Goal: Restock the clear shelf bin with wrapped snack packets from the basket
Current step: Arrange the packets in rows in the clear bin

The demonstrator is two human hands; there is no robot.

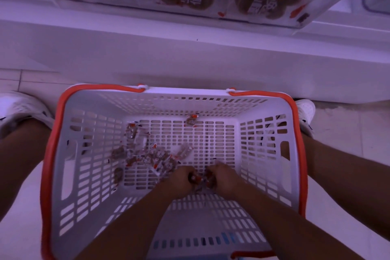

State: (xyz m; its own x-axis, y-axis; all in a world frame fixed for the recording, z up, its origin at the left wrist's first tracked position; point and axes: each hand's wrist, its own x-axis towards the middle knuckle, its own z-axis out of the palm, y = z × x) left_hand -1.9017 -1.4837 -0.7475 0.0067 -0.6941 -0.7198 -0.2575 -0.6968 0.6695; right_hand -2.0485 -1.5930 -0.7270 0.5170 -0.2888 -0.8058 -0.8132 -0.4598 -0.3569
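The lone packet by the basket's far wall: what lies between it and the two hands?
Head view: only bare slotted basket floor between the lone packet and both hands.

white slotted plastic basket (261, 133): white, orange-red rim
small wrapped snack packets (147, 157): brown, red-white wrappers
shoes (306, 110): white

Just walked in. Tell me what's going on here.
A person is crouched over a white basket with an orange rim, both hands down inside it. The left hand and right hand each grip wrapped snack packets gathered from the basket floor. More loose packets lie there, one apart near the far wall. The clear shelf bin above already holds packets.
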